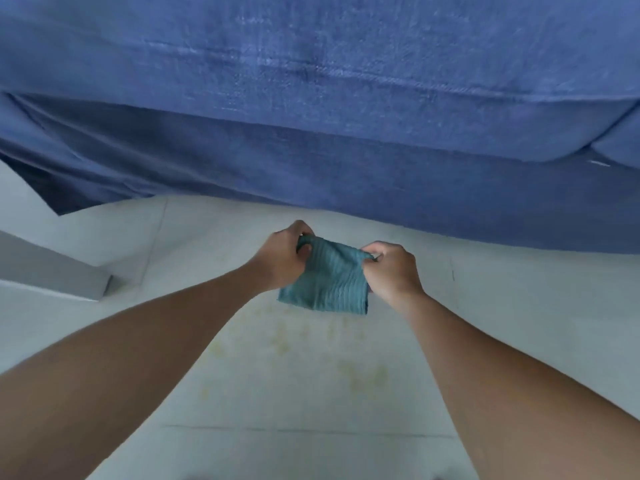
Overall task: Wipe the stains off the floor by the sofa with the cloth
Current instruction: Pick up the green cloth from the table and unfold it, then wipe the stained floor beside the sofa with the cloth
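A teal ribbed cloth [329,282], folded small, hangs between my two hands above the pale tiled floor [519,306]. My left hand [282,258] pinches its upper left corner and my right hand [393,270] pinches its upper right corner. Faint yellowish stains [287,341] dot the floor under and in front of the cloth, with more stains to the lower right [363,375]. The blue sofa [311,116] fills the upper half of the view, its fabric skirt reaching the floor just beyond my hands.
A grey ledge or step [52,268] juts in from the left at floor level. Tile joints cross the floor in front of me. Open floor lies to the right of my hands.
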